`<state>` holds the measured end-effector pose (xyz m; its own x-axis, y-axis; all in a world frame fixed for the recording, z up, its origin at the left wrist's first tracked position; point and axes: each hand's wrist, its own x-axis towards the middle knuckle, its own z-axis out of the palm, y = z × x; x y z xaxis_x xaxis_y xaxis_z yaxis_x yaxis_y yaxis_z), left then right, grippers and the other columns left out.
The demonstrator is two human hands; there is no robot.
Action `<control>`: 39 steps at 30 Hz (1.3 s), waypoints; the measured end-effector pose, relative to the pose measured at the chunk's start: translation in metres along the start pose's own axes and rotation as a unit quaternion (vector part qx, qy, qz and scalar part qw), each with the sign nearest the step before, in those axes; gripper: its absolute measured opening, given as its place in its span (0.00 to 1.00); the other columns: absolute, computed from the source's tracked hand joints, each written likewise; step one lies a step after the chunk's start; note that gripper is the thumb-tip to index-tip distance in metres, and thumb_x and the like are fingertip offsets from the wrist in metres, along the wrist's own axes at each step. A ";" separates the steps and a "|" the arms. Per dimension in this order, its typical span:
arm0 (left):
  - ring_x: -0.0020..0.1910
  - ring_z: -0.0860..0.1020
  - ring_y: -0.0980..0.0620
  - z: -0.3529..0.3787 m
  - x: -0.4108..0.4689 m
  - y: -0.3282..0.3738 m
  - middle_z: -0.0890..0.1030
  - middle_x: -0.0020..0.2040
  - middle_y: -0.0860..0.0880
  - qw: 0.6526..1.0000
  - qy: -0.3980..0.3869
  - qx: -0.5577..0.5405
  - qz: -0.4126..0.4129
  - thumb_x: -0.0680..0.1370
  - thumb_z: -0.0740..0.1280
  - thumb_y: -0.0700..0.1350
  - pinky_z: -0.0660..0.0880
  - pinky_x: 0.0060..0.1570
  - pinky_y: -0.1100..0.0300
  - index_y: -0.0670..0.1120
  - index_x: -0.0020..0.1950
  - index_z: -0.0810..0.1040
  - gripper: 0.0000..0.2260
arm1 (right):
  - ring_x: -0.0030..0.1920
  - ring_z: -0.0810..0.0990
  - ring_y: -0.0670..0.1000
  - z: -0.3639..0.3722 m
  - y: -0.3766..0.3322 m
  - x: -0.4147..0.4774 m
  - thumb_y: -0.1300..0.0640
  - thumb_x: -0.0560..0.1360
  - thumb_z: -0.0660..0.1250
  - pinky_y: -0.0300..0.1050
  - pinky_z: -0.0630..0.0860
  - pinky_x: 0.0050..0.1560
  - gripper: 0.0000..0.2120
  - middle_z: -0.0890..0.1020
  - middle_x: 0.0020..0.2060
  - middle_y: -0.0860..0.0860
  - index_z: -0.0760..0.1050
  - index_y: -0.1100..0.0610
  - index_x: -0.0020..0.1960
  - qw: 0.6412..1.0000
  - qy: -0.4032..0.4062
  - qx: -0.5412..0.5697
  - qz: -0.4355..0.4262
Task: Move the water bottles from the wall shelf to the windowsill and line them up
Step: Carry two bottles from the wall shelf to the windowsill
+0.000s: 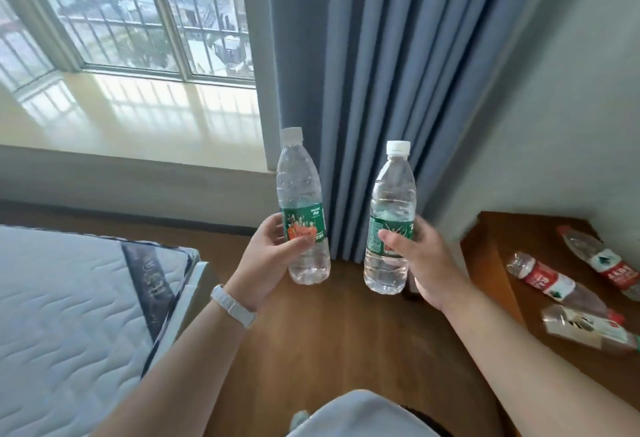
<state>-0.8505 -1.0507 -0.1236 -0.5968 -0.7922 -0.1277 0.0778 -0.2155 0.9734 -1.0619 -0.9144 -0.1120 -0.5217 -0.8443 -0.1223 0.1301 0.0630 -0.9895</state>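
My left hand grips a clear water bottle with a green label and white cap, held upright. My right hand grips a second green-labelled water bottle, also upright, a little to the right. Both bottles hang in the air in front of the blue curtain, to the right of the pale windowsill, which lies bare at the upper left. On the wooden shelf at the right lie three red-labelled bottles on their sides.
A blue curtain hangs between the window and the wall. A mattress fills the lower left. Wooden floor runs between the mattress and the shelf.
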 end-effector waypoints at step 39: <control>0.56 0.82 0.38 -0.003 0.268 0.052 0.82 0.59 0.39 0.972 0.229 0.025 -0.036 0.64 0.80 0.48 0.77 0.59 0.38 0.42 0.66 0.75 0.33 | 0.50 0.85 0.49 0.021 -0.024 0.371 0.47 0.66 0.77 0.59 0.81 0.54 0.22 0.85 0.50 0.47 0.77 0.45 0.58 0.968 -0.237 -0.084 0.011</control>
<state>-1.0040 -1.2758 -0.1078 -0.1804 -0.9498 -0.2557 0.0034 -0.2606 0.9654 -1.2408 -1.2401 -0.1315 -0.0692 -0.9885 -0.1347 -0.0233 0.1365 -0.9904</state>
